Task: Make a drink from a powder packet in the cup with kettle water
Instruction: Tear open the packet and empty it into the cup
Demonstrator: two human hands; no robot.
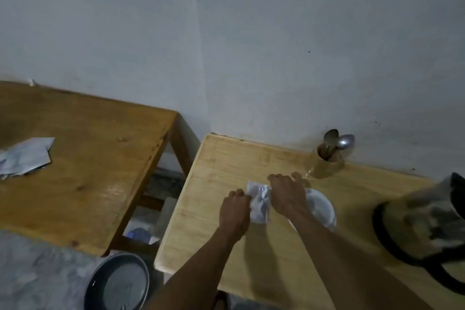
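Observation:
A small silvery powder packet (259, 202) is held upright over the light wooden table (226, 234). My left hand (234, 211) pinches its left edge. My right hand (286, 196) grips its right edge near the top. Just right of the packet, partly under my right forearm, stands a clear cup (323, 209) seen from above. The kettle (425, 226), clear-bodied with a black base and handle, stands at the table's right edge, blurred.
A wooden holder (327, 161) with metal spoons (338, 141) stands by the wall behind the cup. A darker wooden table (88, 171) at left carries crumpled wrappers (25, 156). A round grey bin or pan (118, 284) sits on the floor below.

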